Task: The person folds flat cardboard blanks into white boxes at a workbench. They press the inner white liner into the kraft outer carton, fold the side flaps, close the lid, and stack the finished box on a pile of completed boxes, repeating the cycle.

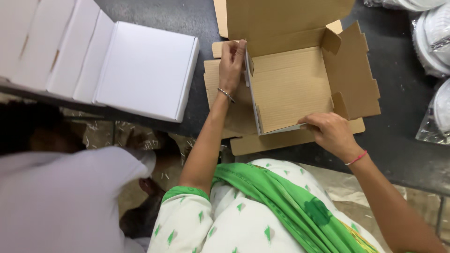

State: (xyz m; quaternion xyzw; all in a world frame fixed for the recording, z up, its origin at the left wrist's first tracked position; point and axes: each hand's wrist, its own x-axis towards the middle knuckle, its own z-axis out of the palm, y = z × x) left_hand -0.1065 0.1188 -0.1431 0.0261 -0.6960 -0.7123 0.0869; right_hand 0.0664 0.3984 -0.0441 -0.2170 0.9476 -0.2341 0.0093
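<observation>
A half-folded cardboard box lies in the upper middle of the frame, its long axis running left to right, open side up. The left hand pinches its upright left wall; the right hand grips the lower front edge

The brown box is cardboard, dull and ribbed inside (tiny lines run across it). The white boxes look like smooth, matt card. The table is dark and dull. The bags seem to be shiny thin plastic.
</observation>
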